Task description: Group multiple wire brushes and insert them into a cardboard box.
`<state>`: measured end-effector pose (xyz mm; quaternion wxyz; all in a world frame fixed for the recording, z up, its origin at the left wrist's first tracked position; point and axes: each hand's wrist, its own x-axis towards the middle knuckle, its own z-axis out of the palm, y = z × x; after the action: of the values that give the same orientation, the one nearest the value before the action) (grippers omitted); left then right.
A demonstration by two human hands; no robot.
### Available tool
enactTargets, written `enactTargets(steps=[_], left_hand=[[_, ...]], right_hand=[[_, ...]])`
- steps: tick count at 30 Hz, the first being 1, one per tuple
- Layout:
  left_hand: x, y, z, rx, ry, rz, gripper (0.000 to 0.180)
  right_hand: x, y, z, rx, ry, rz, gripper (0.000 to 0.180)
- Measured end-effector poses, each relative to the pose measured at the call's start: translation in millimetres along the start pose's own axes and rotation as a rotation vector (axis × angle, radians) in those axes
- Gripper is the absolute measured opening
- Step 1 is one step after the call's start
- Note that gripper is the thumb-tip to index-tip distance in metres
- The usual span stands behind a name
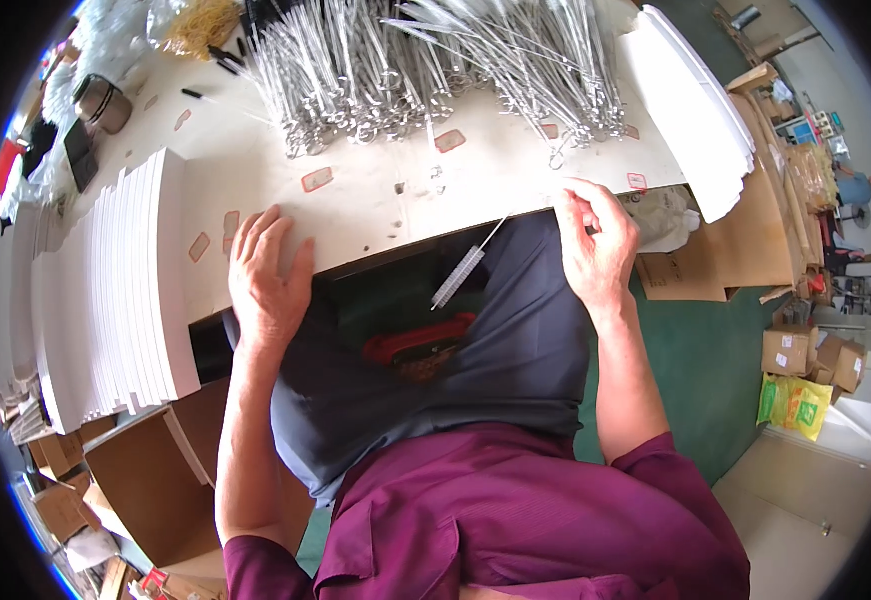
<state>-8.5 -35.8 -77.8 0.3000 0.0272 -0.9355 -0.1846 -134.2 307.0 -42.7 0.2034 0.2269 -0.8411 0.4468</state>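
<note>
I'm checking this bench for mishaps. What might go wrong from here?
The thin white bristle brush on a wire stem juts past the table edge over the lap and may well drop. The left hand lies flat beside the leaning stack of white cards; a nudge could topple them.

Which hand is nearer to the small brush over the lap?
Right. The right hand pinches the brush by its wire end; the left hand lies flat on the table, farther away.
</note>
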Motion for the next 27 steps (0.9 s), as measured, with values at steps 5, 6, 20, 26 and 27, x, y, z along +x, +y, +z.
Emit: enactTargets(steps=[5,6,20,26,27], left_hand=[[-3.4,-2.1,3.9,0.053,0.014,0.033,0.030],[-3.0,-1.2,4.9,0.065,0.014,0.029,0.030],[-3.6,-0.3,8.0,0.115,0.000,0.026,0.030],[-3.7,-0.6,8.4,0.141,0.003,0.026,0.027],[-3.8,-0.7,8.6,0.144,0.002,0.027,0.027]], right_hand=[[14.7,46.0,-15.5,-0.110,-0.006,0.071,0.016],[19.9,52.3,-16.9,-0.165,0.004,0.049,0.019],[55.1,75.3,-9.0,-0.291,-0.138,0.048,0.034],[64.8,92.9,-6.6,-0.387,-0.081,0.114,0.035],[63.4,97.6,-6.6,-0.391,-0.077,0.113,0.035]])
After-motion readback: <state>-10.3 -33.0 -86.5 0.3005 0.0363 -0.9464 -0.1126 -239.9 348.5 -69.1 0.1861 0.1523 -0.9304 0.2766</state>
